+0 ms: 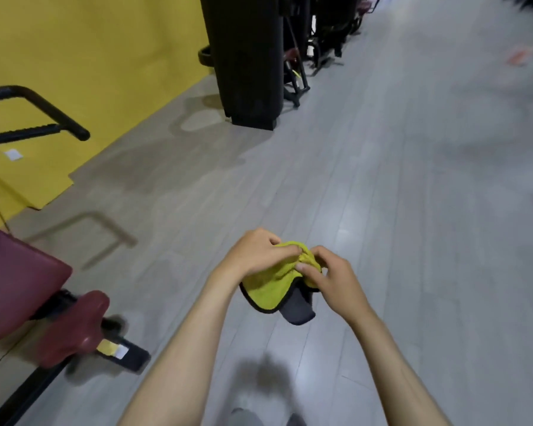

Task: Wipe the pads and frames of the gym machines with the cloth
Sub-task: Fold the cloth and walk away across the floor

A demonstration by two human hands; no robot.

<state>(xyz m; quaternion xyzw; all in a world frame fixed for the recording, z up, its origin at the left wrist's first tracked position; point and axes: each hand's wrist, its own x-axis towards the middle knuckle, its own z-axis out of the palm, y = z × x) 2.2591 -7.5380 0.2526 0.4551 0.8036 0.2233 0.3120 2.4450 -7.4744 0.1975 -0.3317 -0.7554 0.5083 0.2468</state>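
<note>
A grey gym floor [413, 195] ran beside a yellow wall [90, 41]. Our left grip [253, 256] and right grip [336, 281] both pinched a bunched yellow cloth [268, 290] held between them, its dark-edged corner hanging below; maroon machine pads [19, 281] sat well left.

Both bare forearms [182, 348] reach forward, converging; the left hand [253, 253] and the right hand [333, 278] pinch the cloth [268, 292] with curled fingers [291, 250].

Single head view, high, tilted forward and down over grey floor [382, 195]; hands close, low centre; yellow wall [90, 41] far left.
</note>
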